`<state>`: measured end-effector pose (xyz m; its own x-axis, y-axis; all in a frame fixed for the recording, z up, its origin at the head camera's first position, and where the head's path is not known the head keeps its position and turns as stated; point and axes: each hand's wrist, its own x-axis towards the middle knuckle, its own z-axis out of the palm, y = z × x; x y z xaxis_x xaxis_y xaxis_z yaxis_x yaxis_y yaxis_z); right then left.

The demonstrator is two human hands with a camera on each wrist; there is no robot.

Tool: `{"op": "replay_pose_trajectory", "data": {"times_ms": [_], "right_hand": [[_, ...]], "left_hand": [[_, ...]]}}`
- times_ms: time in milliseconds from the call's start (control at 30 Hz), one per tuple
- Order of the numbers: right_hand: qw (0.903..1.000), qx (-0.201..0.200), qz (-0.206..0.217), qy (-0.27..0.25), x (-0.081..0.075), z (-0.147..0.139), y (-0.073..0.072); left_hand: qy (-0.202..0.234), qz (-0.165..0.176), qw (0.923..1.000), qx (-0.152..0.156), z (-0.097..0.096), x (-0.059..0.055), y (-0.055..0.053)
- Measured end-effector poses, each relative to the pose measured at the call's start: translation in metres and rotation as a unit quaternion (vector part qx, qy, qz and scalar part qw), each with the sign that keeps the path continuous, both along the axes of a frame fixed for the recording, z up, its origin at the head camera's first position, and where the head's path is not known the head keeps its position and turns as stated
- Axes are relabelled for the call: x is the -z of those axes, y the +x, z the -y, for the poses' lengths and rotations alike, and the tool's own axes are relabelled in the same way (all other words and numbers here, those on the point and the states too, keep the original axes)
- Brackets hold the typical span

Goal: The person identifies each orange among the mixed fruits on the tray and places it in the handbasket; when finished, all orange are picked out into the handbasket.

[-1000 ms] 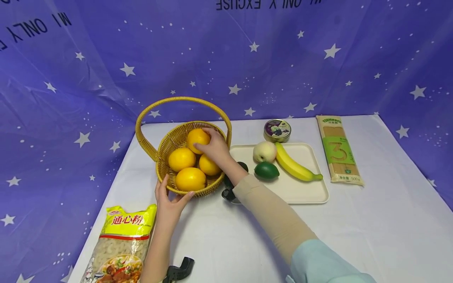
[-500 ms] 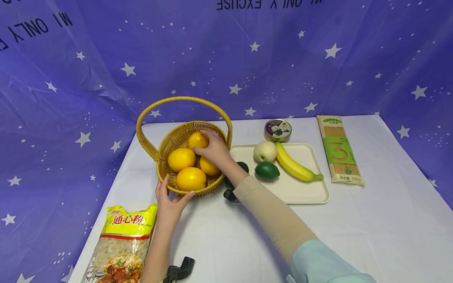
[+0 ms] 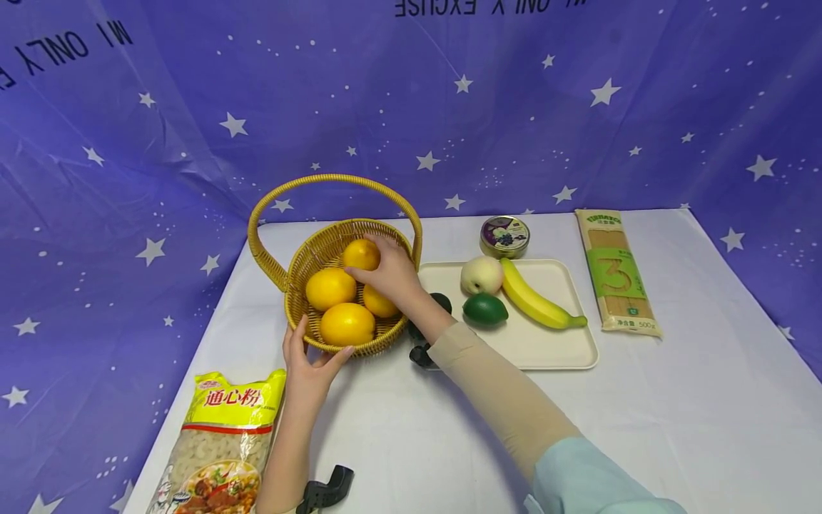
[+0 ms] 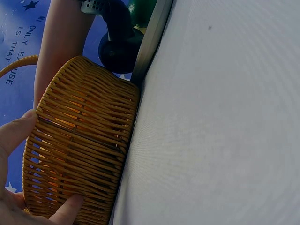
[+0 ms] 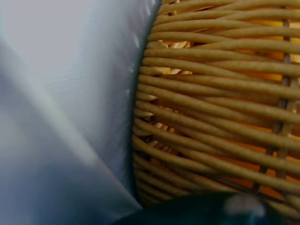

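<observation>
In the head view, a yellow wicker basket (image 3: 295, 300) with a tall looped handle holds several orange-yellow lemons (image 3: 347, 325). My right hand (image 3: 393, 270) reaches over the basket's right rim and grips the rearmost lemon (image 3: 361, 254) between thumb and fingers. My left hand (image 3: 308, 368) holds the basket's front side, thumb and fingers spread along the rim. The left wrist view shows the left thumb (image 4: 21, 131) at the rim and one fingertip pressed on the woven wall (image 4: 79, 140). In the right wrist view the wicker wall (image 5: 215, 103) is close up; the right fingers are out of sight there.
Right of the basket, a cream tray (image 3: 552, 355) bears a banana (image 3: 536, 300), a pale peach-like fruit (image 3: 481, 275) and dark green fruits (image 3: 484, 310). Behind it stands a round tin (image 3: 504, 236). A noodle pack (image 3: 616, 275) lies far right, a macaroni bag (image 3: 225, 442) front left.
The lemon in my right hand has turned a little, its pointed end showing half a second ago. My left hand stays at the basket's front.
</observation>
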<state>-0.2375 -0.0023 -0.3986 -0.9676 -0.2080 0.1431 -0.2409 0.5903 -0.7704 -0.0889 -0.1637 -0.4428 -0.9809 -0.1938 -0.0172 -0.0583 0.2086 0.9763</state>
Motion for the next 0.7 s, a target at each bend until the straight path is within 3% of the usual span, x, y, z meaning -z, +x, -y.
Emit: {"op": "replay_pose_trajectory", "data": {"times_ms": [433, 700], "right_hand": [[0.9973, -0.024, -0.067, -0.013, -0.011, -0.022, 0.023], [0.9909, -0.044, -0.092, -0.088, -0.028, -0.044, 0.051]], "left_hand": [[0.005, -0.002, 1.0, -0.003, -0.001, -0.001, 0.0], [0.011, 0.003, 0.9999, 0.0, 0.0, 0.001, -0.001]]}}
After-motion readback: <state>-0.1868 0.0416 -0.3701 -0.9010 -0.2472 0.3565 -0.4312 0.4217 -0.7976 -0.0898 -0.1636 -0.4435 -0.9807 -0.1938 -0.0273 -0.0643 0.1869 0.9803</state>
